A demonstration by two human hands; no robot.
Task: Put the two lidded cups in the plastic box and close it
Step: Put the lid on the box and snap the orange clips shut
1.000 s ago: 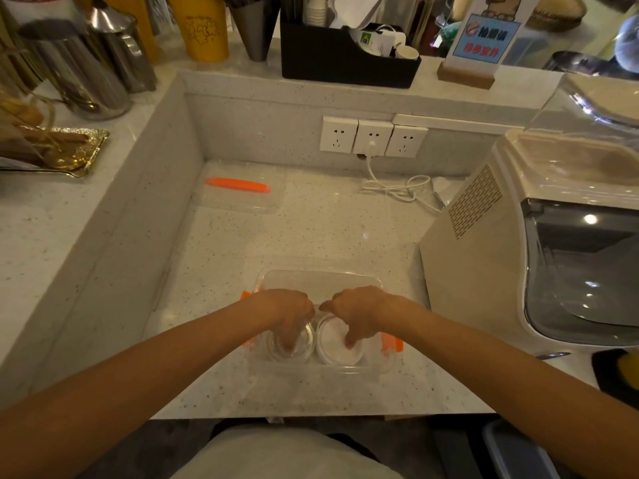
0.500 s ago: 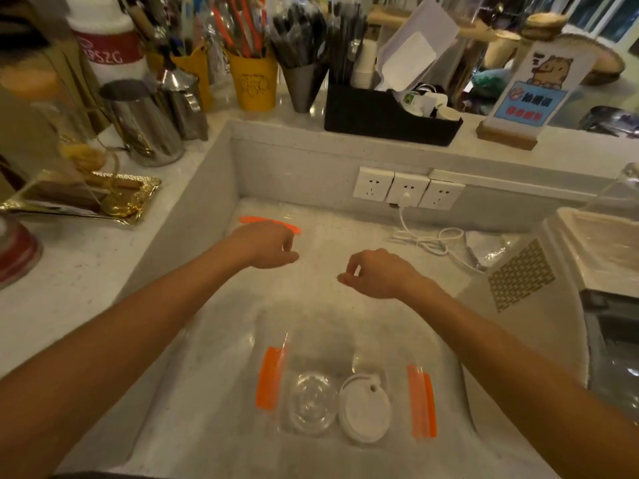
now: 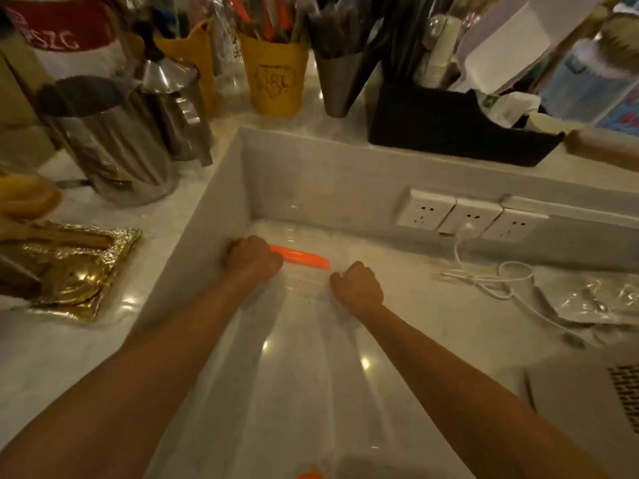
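The clear box lid [image 3: 304, 279], with an orange clip along its far edge, lies flat at the back of the sunken counter. My left hand [image 3: 254, 259] is closed on the lid's left end beside the orange clip. My right hand [image 3: 358, 284] is closed on its near right corner. Of the plastic box [image 3: 311, 475] only an orange clip shows, at the bottom edge of the view. Both lidded cups are out of sight below the frame.
Three wall sockets [image 3: 466, 216] with a white cable [image 3: 484, 278] sit at the back right. A white machine [image 3: 587, 402] stands right. Steel jugs [image 3: 114, 140], yellow cups [image 3: 275, 77] and a black organiser [image 3: 456, 129] crowd the raised ledge. A gold tray [image 3: 76, 267] lies left.
Both hands left the cups in the box, reached forward to the back of the counter and closed on the lid. The view tilted up, so the box has dropped out of frame.
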